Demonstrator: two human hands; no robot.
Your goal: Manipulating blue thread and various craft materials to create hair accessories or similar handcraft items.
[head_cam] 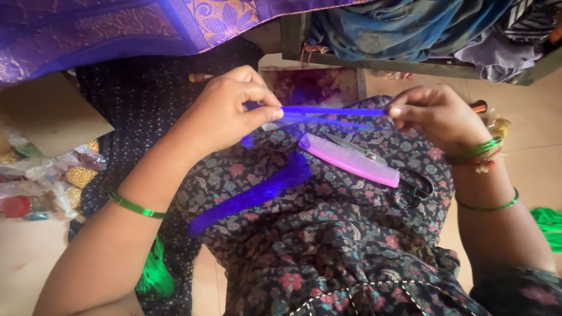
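At about nine o'clock, on the pale floor at the left edge, lies a cluster of clear plastic packets (70, 175), crinkled and see-through, holding small golden beads, with one more gold-filled packet (92, 145) toward ten o'clock. Just below them, near eight o'clock, a small clear container with a round red lid (17, 206) lies on its side; no labels, signs or screens show

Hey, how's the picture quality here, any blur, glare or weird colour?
Head view: even, soft light, no hard shadows; the purple threads stretched between left hand and right hand look oversaturated, glowing and slightly smeared; the pink comb on the lap is sharp; edges bend a little.
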